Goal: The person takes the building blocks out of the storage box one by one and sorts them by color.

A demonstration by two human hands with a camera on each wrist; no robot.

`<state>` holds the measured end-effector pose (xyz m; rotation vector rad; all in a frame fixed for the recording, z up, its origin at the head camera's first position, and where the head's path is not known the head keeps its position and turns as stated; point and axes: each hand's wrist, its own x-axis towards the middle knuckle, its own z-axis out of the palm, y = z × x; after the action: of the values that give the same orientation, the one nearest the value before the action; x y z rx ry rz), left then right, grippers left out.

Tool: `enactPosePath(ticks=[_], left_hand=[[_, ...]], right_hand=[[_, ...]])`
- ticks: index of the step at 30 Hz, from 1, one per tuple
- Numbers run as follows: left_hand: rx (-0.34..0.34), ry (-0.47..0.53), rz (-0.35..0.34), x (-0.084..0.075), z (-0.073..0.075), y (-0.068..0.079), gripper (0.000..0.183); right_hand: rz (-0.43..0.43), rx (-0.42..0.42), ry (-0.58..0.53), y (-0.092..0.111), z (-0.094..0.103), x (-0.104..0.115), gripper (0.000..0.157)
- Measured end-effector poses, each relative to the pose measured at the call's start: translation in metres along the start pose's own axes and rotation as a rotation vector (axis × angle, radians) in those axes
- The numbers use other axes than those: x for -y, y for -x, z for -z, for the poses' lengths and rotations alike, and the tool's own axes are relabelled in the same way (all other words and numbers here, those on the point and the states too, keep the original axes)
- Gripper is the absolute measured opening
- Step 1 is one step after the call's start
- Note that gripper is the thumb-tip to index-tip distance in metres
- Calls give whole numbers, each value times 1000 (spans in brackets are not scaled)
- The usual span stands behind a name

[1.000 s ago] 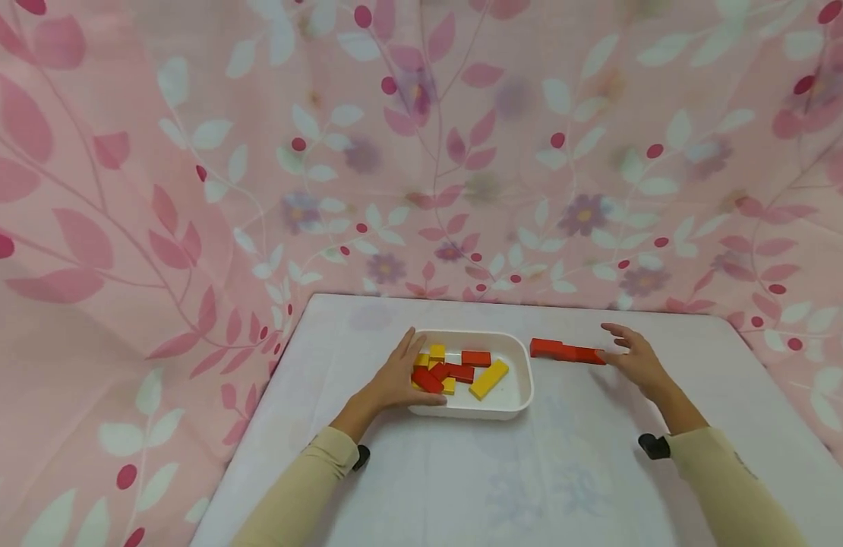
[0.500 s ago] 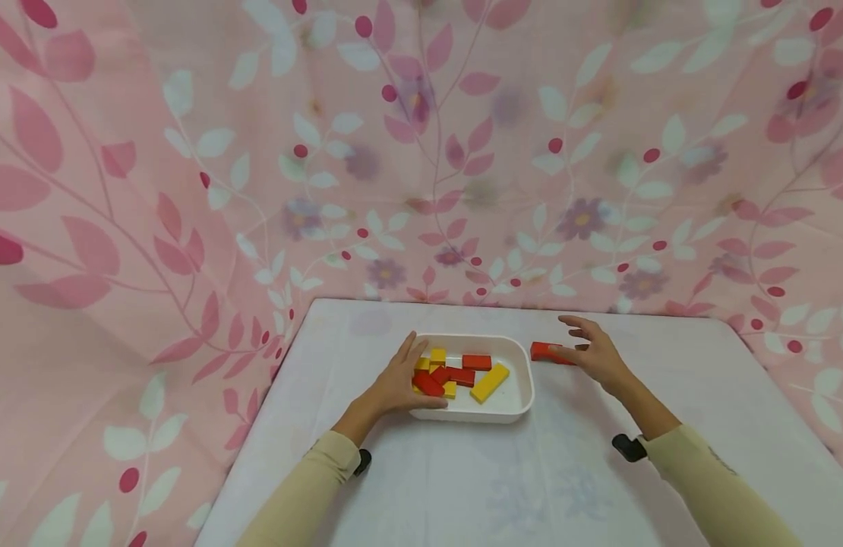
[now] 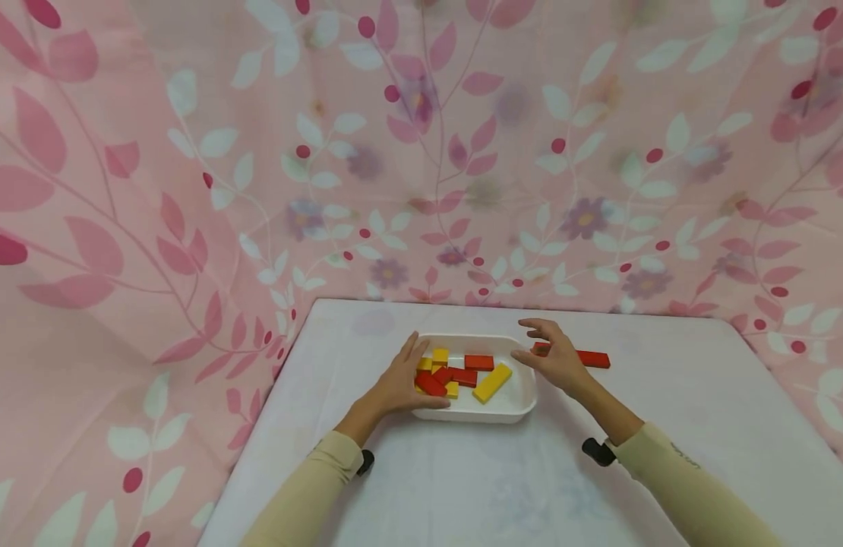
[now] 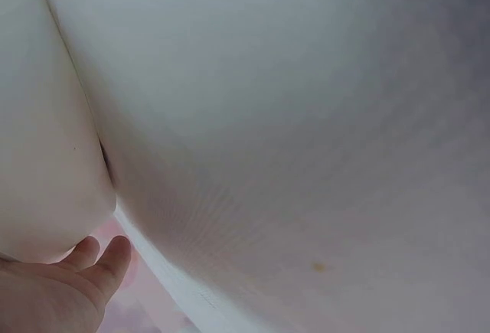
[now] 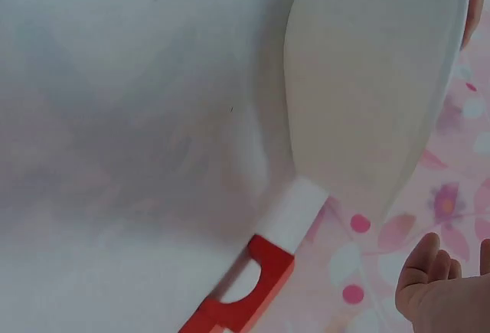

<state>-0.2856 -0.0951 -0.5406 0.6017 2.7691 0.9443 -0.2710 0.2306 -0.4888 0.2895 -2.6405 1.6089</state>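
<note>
A white plastic tray (image 3: pixel 476 416) stands on the table, several red and yellow toy blocks inside it. My left hand (image 3: pixel 401 384) grips its left end, the thumb along the near rim and the fingers at the far side. Above the tray's right rim is my right hand (image 3: pixel 557 360), fingers spread and nothing between them. Behind that hand, red blocks (image 3: pixel 592 358) lie in a row on the table, partly hidden by it. In the right wrist view one red block (image 5: pixel 264 279) has a rounded arch cut-out.
A white cloth covers the table (image 3: pixel 503 486). A pink floral curtain (image 3: pixel 421 152) hangs behind it and on the left side. Inside the tray, a long yellow block (image 3: pixel 492 384) lies towards the right, beside a red block (image 3: pixel 479 362).
My right hand has moved left, from the far end of the red row to the tray's right rim. The row's right end now shows again. My left hand stays at the tray.
</note>
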Motion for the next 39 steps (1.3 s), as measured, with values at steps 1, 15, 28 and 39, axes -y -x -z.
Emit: enactPosePath(ticks=[1, 15, 28, 39], left_hand=[[-1, 0, 0, 0, 0, 0, 124], [-10, -3, -13, 1, -2, 2, 123], [-26, 8, -39, -2, 0, -1, 121], [-19, 13, -17, 0, -1, 2, 119]], right_hand=[[13, 4, -4, 0, -4, 0, 63], [-32, 65, -14, -9, -53, 1, 60], [-91, 89, -46, -22, -67, -3, 63], [-103, 49, 169, -26, -80, -7, 57]])
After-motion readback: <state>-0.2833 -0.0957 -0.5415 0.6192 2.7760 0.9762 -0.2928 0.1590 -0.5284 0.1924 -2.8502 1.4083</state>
